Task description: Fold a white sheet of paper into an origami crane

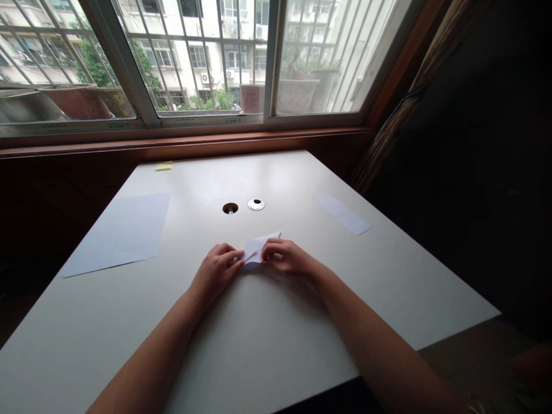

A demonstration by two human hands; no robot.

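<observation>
A small folded white paper, pointed at its far corner, lies on the white table near its middle, straight ahead of the person. The left hand meets it from 8 o'clock, fingers curled, with the fingertips pinching the paper's left edge. The right hand meets it from 4 o'clock, also curled, with thumb and fingertips nipping the right edge. Both hands touch the paper, and most of its near half is hidden under them.

By the look of it, a fold is being set or a flap adjusted; which one cannot be told. A clean crease here calls for lined-up edges and firm fingertip pressure along the fold line.

From the folded paper, a round cable hole sits at 11 o'clock and its loose silver cap at 12. A full flat sheet of paper lies at 9 o'clock, a narrow paper strip at 2 o'clock, and a yellow sticky note far off at 11. A barred window spans the wall beyond.
</observation>
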